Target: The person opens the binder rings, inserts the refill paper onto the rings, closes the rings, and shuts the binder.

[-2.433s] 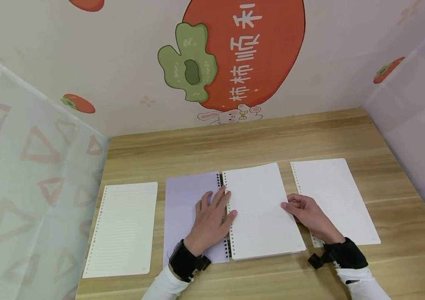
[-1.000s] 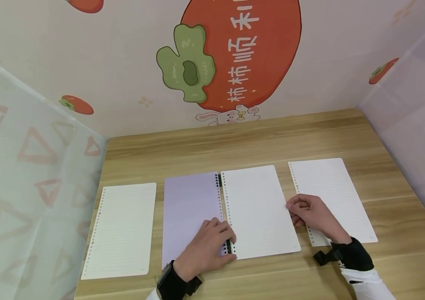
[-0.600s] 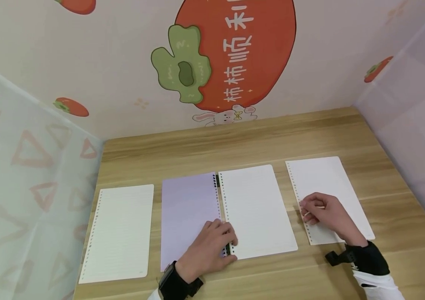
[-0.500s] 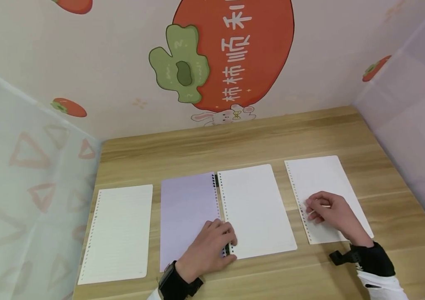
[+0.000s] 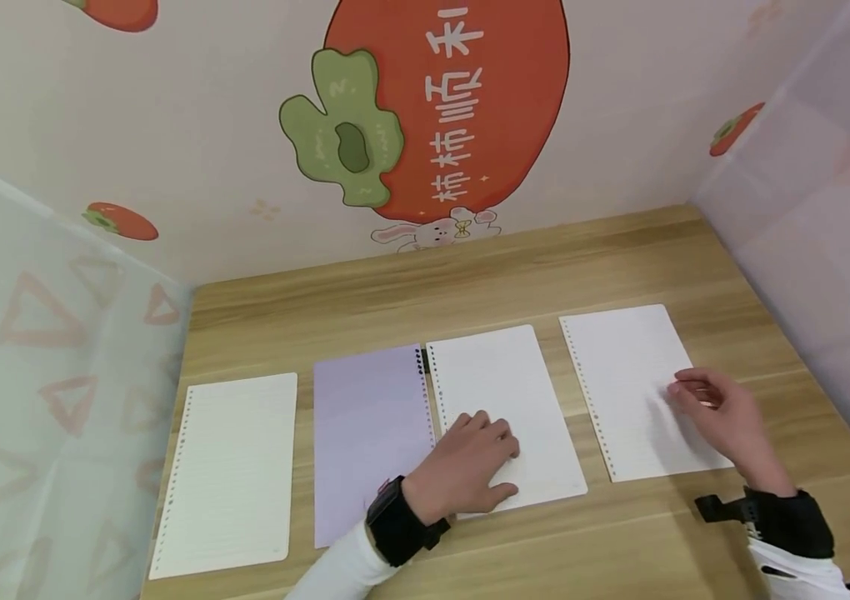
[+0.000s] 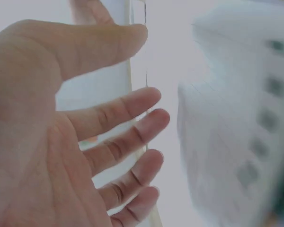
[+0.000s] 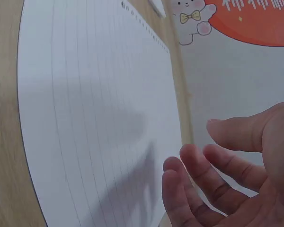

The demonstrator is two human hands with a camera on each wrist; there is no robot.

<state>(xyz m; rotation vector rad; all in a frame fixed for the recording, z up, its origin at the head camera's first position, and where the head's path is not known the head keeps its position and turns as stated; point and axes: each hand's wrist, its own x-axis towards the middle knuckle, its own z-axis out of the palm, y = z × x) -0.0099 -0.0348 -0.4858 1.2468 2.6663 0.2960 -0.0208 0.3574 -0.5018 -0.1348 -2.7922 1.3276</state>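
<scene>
A loose-leaf notebook lies open in the head view, its lavender page (image 5: 367, 425) on the left and white punched paper (image 5: 496, 367) on the right, with a dark binding strip between them. My left hand (image 5: 470, 462) is over the lower part of the white paper, fingers spread and lightly bent; the left wrist view shows nothing in its palm (image 6: 33, 175). Further right, my right hand (image 5: 725, 417) hovers above the right edge of a loose lined sheet (image 5: 620, 375). Its fingers are loosely bent and hold nothing, and their shadow falls on that sheet (image 7: 94, 85) in the right wrist view.
Another punched lined sheet (image 5: 233, 471) lies at the left of the wooden table (image 5: 440, 283). A printed backdrop (image 5: 222, 125) rises behind the table, with pale curtains (image 5: 807, 208) on both sides.
My right hand has left the notebook's right edge and moved right, over the loose sheet. My left hand has shifted from the binding onto the white paper. The head view has turned slightly.
</scene>
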